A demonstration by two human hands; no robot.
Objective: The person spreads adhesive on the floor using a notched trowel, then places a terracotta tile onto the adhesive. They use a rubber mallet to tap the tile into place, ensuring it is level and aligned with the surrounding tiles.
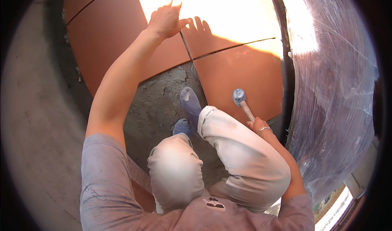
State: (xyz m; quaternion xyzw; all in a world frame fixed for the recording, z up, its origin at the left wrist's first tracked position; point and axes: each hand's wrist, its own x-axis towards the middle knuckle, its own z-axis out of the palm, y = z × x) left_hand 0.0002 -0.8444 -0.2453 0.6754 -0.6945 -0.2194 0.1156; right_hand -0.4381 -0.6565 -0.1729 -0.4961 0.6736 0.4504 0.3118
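Note:
My left hand (pixel 166 21) is stretched forward above the terracotta floor tiles (pixel 118 34), near a joint. Its fingers are apart, nothing is in them, and the fingertips fade into bright sunlight. A shadow of a hand falls on the tile beside it. At the right, my right hand (pixel 258 125) grips the wooden handle of a rubber mallet (pixel 239 96). The grey, dusty mallet head is over the nearest right tile (pixel 241 73); whether it touches the tile I cannot tell. Dark gaps separate the tiles.
Rough grey mortar (pixel 157 94) lies between the tiles and my shoes (pixel 190 100). Along the right side stands a large surface wrapped in clear plastic film (pixel 330 79). A pale grey wall (pixel 32 108) curves along the left. Strong sunlight whitens the far tiles.

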